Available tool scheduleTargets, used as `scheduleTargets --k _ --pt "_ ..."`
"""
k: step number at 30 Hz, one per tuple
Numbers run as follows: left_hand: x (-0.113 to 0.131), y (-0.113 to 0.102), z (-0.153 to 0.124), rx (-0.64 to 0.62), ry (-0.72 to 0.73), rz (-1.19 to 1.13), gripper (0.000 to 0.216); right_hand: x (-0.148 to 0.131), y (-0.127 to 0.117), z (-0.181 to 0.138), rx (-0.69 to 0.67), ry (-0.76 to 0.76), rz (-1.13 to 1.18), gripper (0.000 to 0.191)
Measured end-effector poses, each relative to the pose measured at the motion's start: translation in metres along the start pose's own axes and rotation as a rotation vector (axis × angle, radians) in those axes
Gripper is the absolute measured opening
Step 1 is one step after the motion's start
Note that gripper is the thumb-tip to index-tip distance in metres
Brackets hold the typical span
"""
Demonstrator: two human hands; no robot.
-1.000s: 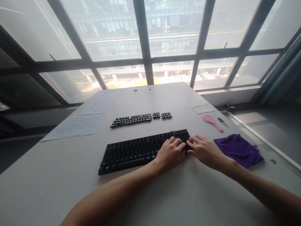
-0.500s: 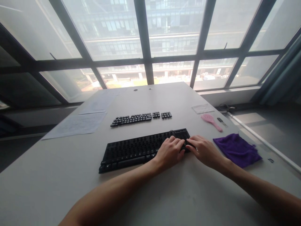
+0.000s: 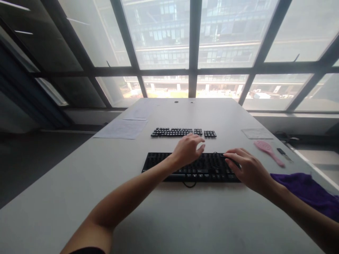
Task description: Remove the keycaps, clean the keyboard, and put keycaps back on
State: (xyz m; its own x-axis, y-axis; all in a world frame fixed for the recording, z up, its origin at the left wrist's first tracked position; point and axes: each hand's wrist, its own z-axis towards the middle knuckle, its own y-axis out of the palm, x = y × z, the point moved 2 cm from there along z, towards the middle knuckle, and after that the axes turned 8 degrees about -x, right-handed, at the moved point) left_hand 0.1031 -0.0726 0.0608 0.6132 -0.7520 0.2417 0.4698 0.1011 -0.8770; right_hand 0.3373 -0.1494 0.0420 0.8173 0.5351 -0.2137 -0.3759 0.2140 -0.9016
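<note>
A black keyboard (image 3: 203,175) lies across the white table, with many keycaps off its upper part and a cable loop at its front edge. My left hand (image 3: 188,150) hovers over its middle, thumb and fingers apart, with nothing in them. Just beyond those fingertips lie loose black keycaps (image 3: 173,132), laid out in rows and blocks. At the keyboard's right end is my right hand (image 3: 247,165). Its fingers stretch over the upper right corner and seem to touch it, with the thumb a little apart below them.
To the right lie a pink hairbrush (image 3: 268,152), a small dark tool (image 3: 284,154), a clear flat bag (image 3: 256,133) and a purple cloth (image 3: 304,192). Paper sheets (image 3: 122,129) lie at the left. Large windows (image 3: 164,35) stand behind the white table (image 3: 169,218).
The view has swung left. The keyboard, slanted before, now lies nearly straight. My left hand has left its right end and moved forward toward the loose keycaps; my right hand stays at that end.
</note>
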Motion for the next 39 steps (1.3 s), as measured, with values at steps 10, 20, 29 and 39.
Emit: scheduleTargets --k 10,20,29,39 --pt "-0.225 -0.060 -0.092 0.182 -0.497 0.177 0.019 -0.077 0.076 0.186 -0.055 -0.200 0.099 0.022" --pt "-0.262 -0.026 -0.114 0.094 -0.482 0.227 0.020 -0.124 0.181 0.281 -0.255 -0.211 -0.083 0.024" --pt "-0.264 -0.021 -0.117 0.054 -0.468 0.193 0.017 -0.134 0.205 0.297 -0.271 -0.267 -0.094 0.025" --pt "-0.266 -0.024 -0.120 0.083 -0.474 0.080 0.011 -0.135 0.200 0.296 -0.226 -0.286 0.050 0.023"
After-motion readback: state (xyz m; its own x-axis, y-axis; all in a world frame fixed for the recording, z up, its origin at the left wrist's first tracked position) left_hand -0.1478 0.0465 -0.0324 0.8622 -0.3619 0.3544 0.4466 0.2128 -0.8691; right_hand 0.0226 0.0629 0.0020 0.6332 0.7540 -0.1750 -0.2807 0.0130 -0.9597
